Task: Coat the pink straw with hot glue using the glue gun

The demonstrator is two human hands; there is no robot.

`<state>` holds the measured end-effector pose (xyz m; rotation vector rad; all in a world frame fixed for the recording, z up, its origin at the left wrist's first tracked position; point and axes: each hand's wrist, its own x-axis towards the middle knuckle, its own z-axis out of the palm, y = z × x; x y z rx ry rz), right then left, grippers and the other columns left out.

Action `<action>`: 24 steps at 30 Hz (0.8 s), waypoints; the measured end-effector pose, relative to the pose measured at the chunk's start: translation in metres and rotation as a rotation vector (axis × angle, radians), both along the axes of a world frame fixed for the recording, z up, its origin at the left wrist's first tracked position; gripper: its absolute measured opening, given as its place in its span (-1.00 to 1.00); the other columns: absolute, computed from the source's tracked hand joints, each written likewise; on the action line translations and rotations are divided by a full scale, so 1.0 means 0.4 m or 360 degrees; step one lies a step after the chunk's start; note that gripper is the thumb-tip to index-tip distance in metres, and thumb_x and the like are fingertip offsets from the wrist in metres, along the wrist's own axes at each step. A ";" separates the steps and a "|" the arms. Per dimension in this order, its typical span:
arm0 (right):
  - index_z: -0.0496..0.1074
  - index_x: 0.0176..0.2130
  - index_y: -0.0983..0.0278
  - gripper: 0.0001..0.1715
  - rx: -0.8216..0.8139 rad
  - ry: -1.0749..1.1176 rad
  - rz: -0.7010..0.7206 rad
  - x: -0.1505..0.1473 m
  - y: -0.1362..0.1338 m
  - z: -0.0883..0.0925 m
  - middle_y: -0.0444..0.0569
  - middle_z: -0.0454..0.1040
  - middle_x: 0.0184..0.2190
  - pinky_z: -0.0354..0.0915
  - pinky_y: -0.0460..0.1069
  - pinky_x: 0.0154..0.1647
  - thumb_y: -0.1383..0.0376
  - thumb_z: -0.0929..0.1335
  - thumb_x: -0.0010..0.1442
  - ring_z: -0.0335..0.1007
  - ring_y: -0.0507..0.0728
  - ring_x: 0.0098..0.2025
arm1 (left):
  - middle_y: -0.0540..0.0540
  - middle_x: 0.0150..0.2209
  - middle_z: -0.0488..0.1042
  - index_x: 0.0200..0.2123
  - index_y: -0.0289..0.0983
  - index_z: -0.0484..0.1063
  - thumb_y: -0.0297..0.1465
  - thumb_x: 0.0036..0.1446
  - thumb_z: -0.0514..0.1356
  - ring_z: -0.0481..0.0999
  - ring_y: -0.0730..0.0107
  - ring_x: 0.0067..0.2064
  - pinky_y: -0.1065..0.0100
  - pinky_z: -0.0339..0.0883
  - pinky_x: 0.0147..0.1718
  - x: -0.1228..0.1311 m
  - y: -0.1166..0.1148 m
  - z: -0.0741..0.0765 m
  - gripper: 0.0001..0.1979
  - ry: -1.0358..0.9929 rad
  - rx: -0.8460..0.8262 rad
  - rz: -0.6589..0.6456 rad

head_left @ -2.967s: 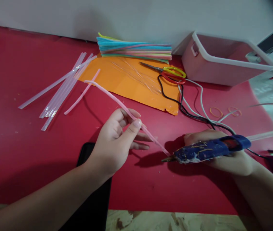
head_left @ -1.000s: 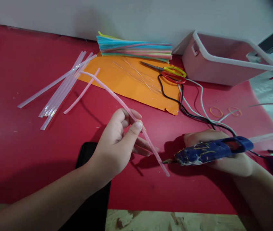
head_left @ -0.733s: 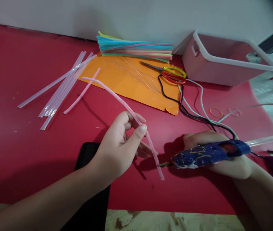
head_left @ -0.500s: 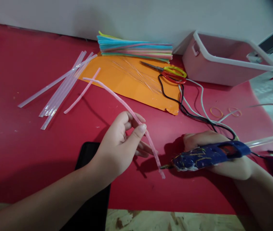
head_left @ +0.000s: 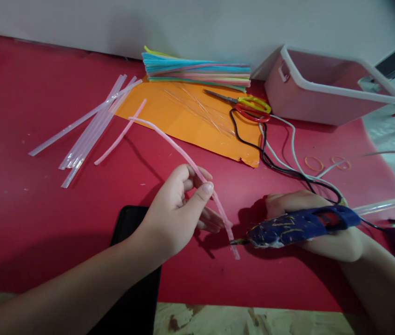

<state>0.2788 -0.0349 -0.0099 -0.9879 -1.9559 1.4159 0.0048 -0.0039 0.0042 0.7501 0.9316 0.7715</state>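
Observation:
Between thumb and fingers, my left hand [head_left: 180,211] pinches a long pink pipe cleaner [head_left: 169,142], which curves from upper left down to the right. My right hand [head_left: 337,242] is wrapped round a dark blue glue gun [head_left: 284,228] streaked with dried glue. A clear glue stick [head_left: 389,204] sticks out of its back end. The gun's nozzle meets the pipe cleaner near its lower end, where a short translucent tip shows. Beyond my left hand, a shorter pink pipe cleaner [head_left: 114,142] lies on the red table [head_left: 197,284].
Several glue sticks [head_left: 89,132] lie at left. An orange envelope [head_left: 180,109] bears scissors [head_left: 249,104] and thin clear strips; behind it lies a bundle of coloured pipe cleaners [head_left: 197,70]. A pink bin [head_left: 309,100], cables [head_left: 291,170], rubber bands [head_left: 313,163] and a black phone-like slab [head_left: 131,288] surround my hands.
The far end of the long pipe cleaner has shifted slightly right and down. Its lower end stays at the nozzle, and both hands have barely moved.

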 end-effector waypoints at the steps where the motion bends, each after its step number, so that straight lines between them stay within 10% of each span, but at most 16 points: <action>1: 0.54 -0.31 0.29 -0.49 0.0002 -0.0004 -0.0006 0.000 0.000 0.000 0.01 0.52 -0.48 0.22 -0.01 -0.49 -0.09 0.36 0.33 0.40 0.09 -0.48 | 0.14 -0.37 0.43 -0.22 -0.22 0.26 -0.43 0.30 0.24 0.66 0.42 -0.56 0.50 0.55 -0.57 0.000 0.000 0.001 -0.84 -0.0006 0.0001 -0.0003; 24: 0.54 -0.27 0.24 -0.55 -0.0052 -0.0004 -0.0036 0.011 -0.007 -0.011 -0.04 0.50 -0.46 0.24 -0.02 -0.49 -0.09 0.38 0.32 0.39 0.07 -0.47 | 0.16 -0.36 0.39 -0.21 -0.25 0.26 -0.45 0.37 0.18 0.65 0.47 -0.56 0.53 0.55 -0.60 -0.001 -0.004 0.000 -0.89 -0.0019 0.0008 -0.0087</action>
